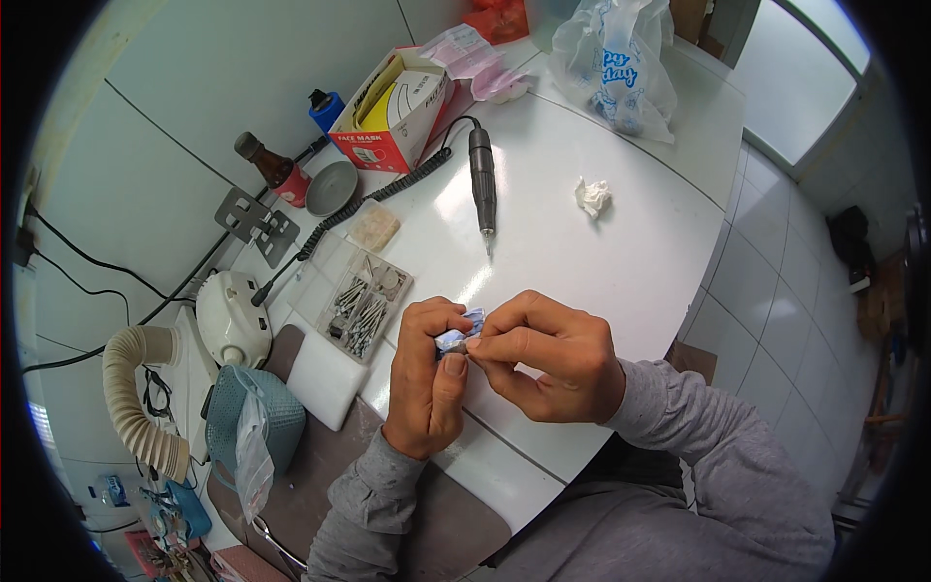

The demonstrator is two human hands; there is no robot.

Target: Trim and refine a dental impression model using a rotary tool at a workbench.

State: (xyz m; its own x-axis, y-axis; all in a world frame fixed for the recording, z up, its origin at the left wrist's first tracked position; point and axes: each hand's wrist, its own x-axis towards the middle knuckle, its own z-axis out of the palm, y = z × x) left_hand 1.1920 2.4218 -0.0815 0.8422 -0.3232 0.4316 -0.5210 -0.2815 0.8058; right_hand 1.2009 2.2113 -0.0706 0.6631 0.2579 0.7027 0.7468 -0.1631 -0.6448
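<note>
Blue-and-white crumpled piece (451, 341), pinched in both hands above the white tabletop (582, 272).

From my head view, the left hand (424, 378) closes its thumb and fingers narrowly around it, while the right hand (553, 357) nips its edge between thumb and forefinger. I judge the handling under way: the piece is not yet set down, and the black rotary handpiece (482, 179) lies unheld beyond. How much remains I can't tell. Left of the hands, the open compartment case (391, 319) holds metal shanked bits (365, 325) and round discs (390, 279). A clear bag (254, 451) hangs over the teal basket (283, 417); what the white carrier bag (621, 68) holds, I can't make out.
</note>
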